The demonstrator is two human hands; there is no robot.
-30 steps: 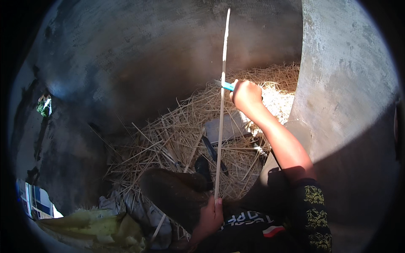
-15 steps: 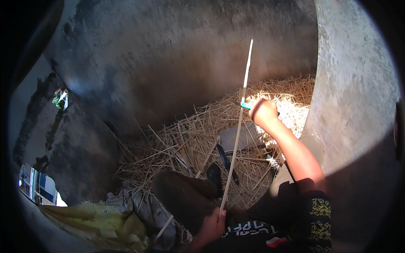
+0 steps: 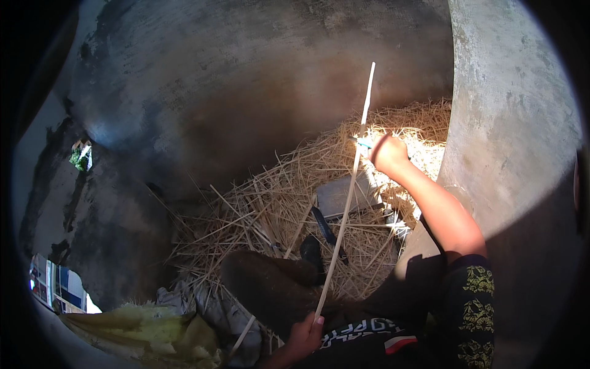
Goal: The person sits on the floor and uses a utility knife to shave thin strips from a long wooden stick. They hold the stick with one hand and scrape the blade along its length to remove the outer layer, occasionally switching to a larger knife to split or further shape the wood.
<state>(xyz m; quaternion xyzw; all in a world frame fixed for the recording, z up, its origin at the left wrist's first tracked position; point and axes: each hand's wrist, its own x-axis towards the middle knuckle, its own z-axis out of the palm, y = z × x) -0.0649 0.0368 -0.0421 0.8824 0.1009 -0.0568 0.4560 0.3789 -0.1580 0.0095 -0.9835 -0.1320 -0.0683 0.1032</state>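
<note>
A long thin pale stick [image 3: 347,203] runs up from the lower middle to the upper right. My left hand [image 3: 304,337] grips its lower end near my lap. My right hand [image 3: 388,152] is closed on a small tool with a blue-green handle [image 3: 364,142], its tip against the stick about two thirds up. Below both lies a heap of dry straw [image 3: 270,209] on the ground.
A grey flat slab [image 3: 344,194] and a dark strap-like object [image 3: 324,227] lie in the straw. A concrete wall [image 3: 510,141] rises on the right. Yellow cloth [image 3: 144,329] lies at lower left. A dark sandal [image 3: 310,249] sits by my leg.
The view has shifted, so the stick and my right hand sit further right in the picture. The stick leans more to the right. Both grips are unchanged.
</note>
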